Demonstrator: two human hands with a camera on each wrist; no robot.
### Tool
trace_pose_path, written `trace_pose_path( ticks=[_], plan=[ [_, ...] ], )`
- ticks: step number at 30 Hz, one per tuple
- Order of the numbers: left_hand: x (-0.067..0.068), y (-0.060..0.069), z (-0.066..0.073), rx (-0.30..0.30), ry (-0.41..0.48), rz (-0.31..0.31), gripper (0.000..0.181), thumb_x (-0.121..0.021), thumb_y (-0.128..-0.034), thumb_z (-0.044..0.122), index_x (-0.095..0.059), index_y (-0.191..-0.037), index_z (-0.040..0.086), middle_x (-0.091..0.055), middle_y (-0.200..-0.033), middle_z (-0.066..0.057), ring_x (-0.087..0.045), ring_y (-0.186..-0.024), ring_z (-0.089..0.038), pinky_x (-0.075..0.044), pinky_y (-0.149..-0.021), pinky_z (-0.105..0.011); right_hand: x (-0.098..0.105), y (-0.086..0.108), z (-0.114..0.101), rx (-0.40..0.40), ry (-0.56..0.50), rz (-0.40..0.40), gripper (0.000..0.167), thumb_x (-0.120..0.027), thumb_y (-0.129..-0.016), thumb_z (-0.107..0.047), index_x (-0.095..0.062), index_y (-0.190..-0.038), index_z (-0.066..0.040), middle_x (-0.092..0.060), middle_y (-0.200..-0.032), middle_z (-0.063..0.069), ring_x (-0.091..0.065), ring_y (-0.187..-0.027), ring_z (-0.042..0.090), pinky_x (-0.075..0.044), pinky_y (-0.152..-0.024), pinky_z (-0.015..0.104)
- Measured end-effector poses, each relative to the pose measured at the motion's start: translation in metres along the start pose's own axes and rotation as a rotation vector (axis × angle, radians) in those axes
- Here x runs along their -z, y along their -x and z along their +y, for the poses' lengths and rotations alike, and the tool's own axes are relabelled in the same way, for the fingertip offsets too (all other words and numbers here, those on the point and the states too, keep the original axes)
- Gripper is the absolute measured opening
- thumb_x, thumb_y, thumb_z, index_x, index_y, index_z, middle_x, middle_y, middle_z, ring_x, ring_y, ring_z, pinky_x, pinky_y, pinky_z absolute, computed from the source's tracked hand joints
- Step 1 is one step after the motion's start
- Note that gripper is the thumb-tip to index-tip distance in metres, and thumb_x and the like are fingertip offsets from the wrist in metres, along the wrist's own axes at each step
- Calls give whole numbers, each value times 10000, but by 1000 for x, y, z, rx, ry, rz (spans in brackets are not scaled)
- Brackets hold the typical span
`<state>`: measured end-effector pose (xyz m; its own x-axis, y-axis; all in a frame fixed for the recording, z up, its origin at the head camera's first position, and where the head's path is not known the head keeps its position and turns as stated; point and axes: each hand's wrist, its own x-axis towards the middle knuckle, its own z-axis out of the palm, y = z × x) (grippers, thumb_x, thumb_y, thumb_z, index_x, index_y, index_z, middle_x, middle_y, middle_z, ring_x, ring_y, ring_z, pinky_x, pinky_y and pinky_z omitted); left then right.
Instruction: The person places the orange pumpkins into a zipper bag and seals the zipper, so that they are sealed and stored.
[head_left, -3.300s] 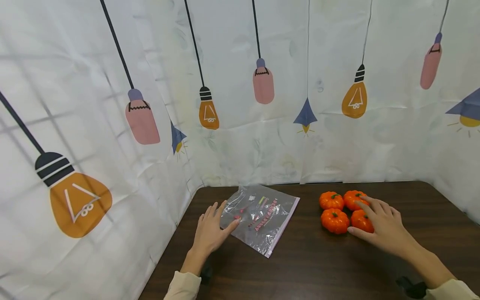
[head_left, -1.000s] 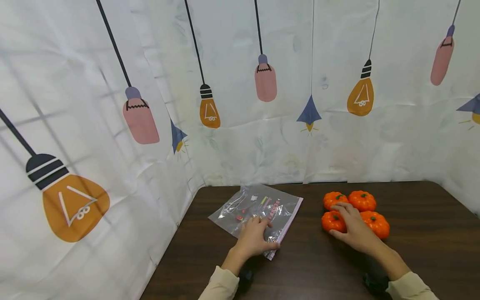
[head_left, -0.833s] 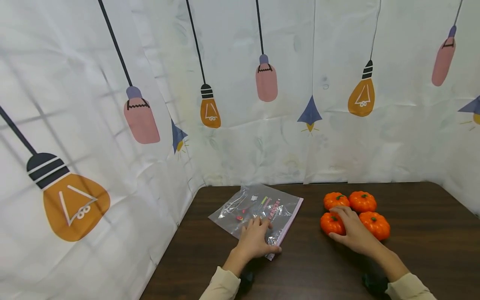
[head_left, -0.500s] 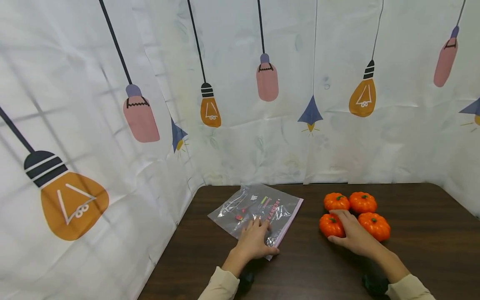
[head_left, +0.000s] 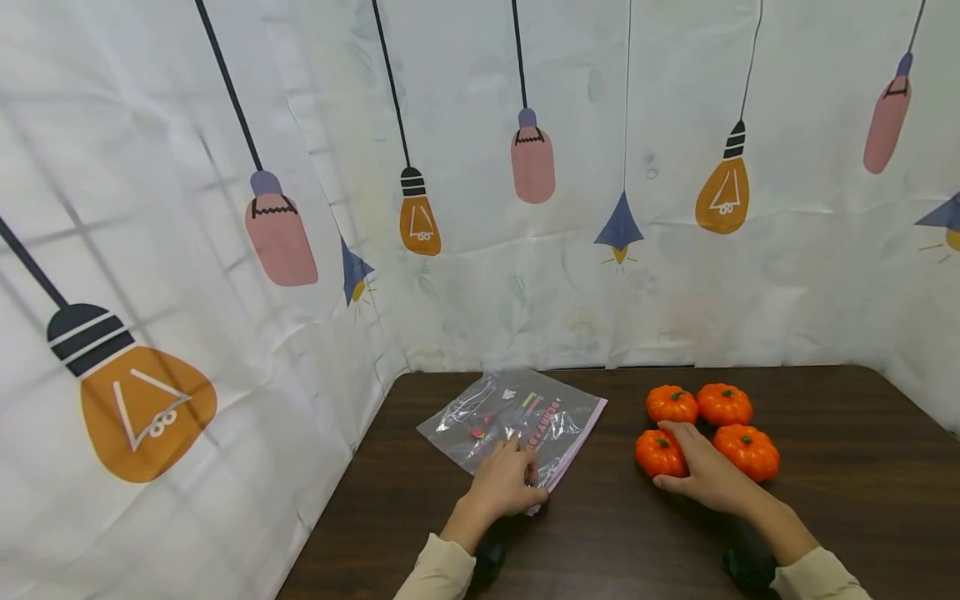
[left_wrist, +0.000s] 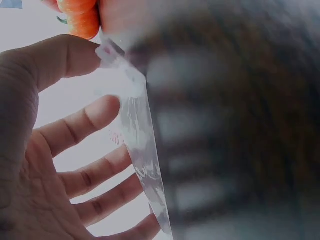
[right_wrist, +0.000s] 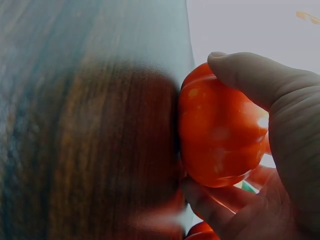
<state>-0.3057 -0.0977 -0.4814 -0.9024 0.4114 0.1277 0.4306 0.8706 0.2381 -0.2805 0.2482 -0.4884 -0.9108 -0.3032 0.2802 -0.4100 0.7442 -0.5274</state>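
Pumpkin [head_left: 658,455] at the front left of a cluster of four appears to rest on the dark table [head_left: 615,533], with the right hand [head_left: 705,471] curled round it, thumb [right_wrist: 250,74] on one flank and fingers [right_wrist: 215,202] on the other. The left hand [head_left: 499,482] lies spread and relaxed at the clear bag [head_left: 517,410], thumb at the end of its pink zip [head_left: 579,442], fingertips at the film, a plain gap between thumb and forefinger. To hold well, the right hand should squeeze just enough to steady those slick, rounded sides, with fingertips below the widest part, since a high grip may slip. Its fingers sit close to the rear-left pumpkin [head_left: 671,404] and the front-right pumpkin [head_left: 747,452], so small, even pressure should avoid nudging either. On the left, the film looks thin and slippery; a light touch near the zip would probably steady it better than bunching it. As for looks, the gripped pumpkin is squat, glossy and bright orange, its sides swelling in soft ribs with pale glints; it sits upright, a small green stem [head_left: 663,442] on top.
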Motion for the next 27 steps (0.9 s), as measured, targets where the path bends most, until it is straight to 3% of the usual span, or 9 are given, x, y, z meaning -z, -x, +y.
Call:
trace_pose_path(
  ticks=[2, 5, 8, 11, 15, 19, 23, 27],
  plan=[
    [0, 1, 0, -9, -5, 7, 279, -820, -757, 404, -598, -660, 266, -626, -1377, -173, -567, -1214, -327, -524, -900, -544, 0, 0, 1, 1, -3, -1, 831, -819, -854, -381, -416, -1457, 24, -498, -1429, 248, -516, -1304, 458, -441, -1015, 666],
    [0, 2, 1, -29, -18, 19, 261, -820, -756, 379, -617, -627, 279, -668, -1164, -77, -575, -1126, -278, -521, -842, -505, -1, 0, 1, -1, -3, -2, 831, -817, -853, -390, -419, -1456, 21, -499, -1428, 241, -519, -1304, 446, -440, -1023, 661],
    [0, 3, 2, -42, -34, 36, 249, -818, -748, 358, -625, -613, 279, -600, -975, 9, -556, -1011, -215, -486, -769, -446, 0, 0, 1, 0, 5, 2, 830, -815, -854, -400, -423, -1455, 18, -504, -1425, 233, -526, -1299, 433, -444, -1023, 653],
    [0, 4, 2, -57, -67, 76, 246, -812, -725, 326, -612, -595, 268, -586, -918, 34, -565, -968, -197, -463, -735, -418, 0, 0, 0, 6, 11, 3, 830, -812, -857, -407, -424, -1453, 19, -507, -1421, 235, -531, -1289, 430, -452, -1010, 651],
    [-1, 2, 2, -73, -143, 171, 236, -785, -687, 298, -584, -570, 256, -599, -852, 41, -580, -871, -186, -435, -697, -383, 0, 0, -1, 1, 7, -1, 831, -815, -855, -401, -421, -1456, 17, -504, -1426, 233, -532, -1293, 429, -456, -1010, 647],
    [-3, 0, 0, -64, -168, 317, 233, -751, -667, 267, -544, -563, 243, -554, -724, 73, -569, -713, -157, -393, -608, -321, 0, 0, 0, -5, 3, -5, 837, -811, -857, -408, -418, -1463, 14, -499, -1436, 226, -529, -1303, 423, -453, -1021, 642],
    [-4, -1, 0, -13, -136, 445, 223, -717, -647, 216, -504, -581, 229, -500, -628, 88, -520, -566, -136, -329, -508, -280, 1, 0, 1, -9, -1, -10, 843, -800, -863, -429, -412, -1469, 11, -490, -1445, 230, -525, -1308, 428, -450, -1020, 647],
    [-2, -2, 0, 50, -107, 508, 206, -685, -643, 172, -490, -603, 224, -487, -611, 84, -493, -531, -138, -302, -485, -285, 1, -1, 1, -15, 1, -12, 845, -795, -866, -439, -409, -1473, 5, -487, -1450, 229, -525, -1311, 427, -449, -1022, 647]
  ],
)
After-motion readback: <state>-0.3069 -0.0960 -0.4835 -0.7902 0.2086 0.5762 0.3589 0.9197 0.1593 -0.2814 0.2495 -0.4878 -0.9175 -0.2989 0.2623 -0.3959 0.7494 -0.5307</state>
